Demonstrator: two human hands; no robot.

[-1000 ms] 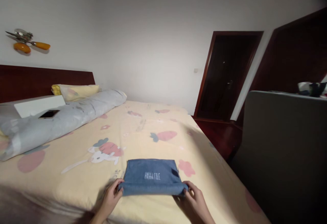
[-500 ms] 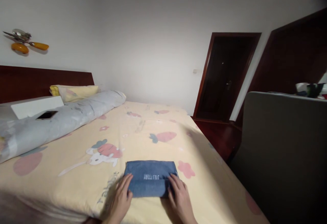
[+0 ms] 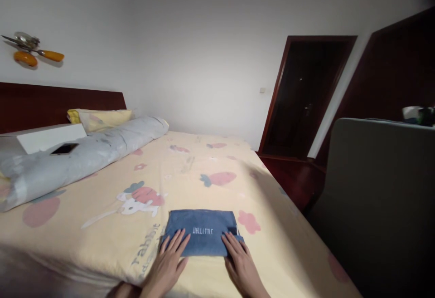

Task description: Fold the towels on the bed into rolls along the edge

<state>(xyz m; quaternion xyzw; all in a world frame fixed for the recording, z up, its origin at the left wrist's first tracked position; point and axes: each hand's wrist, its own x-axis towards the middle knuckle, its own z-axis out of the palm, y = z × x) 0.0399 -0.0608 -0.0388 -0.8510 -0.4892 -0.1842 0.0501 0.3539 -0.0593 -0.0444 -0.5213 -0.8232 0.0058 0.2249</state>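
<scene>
A folded blue cloth (image 3: 204,246) with white upside-down lettering lies flat near the front of the bed. The fingers of my left hand (image 3: 171,255) are spread and rest flat on its near left part. On the near right corner, my right hand (image 3: 239,259) also lies open, fingers stretched out over the fabric. A small pale bit shows at the cloth's right edge, beside my right fingers; I cannot tell what it is.
A cream sheet (image 3: 190,166) with rabbit and carrot prints covers the bed. A grey rolled bedding bundle (image 3: 112,150) carries a phone (image 3: 65,148), near a white box (image 3: 50,138) and a yellow pillow (image 3: 108,119). A dark chair back (image 3: 380,189) stands at right.
My left hand has moved from gripping the cloth's left edge to lying flat on top of it. My right hand stays on the right corner. The view has shifted slightly.
</scene>
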